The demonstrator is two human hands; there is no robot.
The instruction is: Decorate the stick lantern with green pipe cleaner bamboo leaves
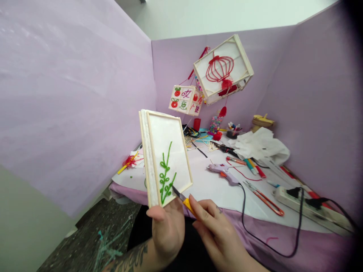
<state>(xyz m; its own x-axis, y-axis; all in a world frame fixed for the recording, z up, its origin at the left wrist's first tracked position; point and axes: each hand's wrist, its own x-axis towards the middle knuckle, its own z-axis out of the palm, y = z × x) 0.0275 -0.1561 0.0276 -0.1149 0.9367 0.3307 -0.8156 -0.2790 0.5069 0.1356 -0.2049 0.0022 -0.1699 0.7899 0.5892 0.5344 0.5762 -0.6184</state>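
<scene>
My left hand grips a white paper panel with pale wooden edging from below, its thumb on the lower left corner. The panel stands tilted upright in front of me and looks layered along its left side. Green stems with looped leaves decorate its lower part. In my right hand is a yellow-handled craft knife, pinched by the fingers. The blade tip is at the lower right green stem; whether it touches the surface I cannot tell.
Behind hang a lantern frame with a red lantern design and a smaller decorated box. On the table lie a glue gun, orange thread snips, markers, crumpled white cloth and a corded power strip.
</scene>
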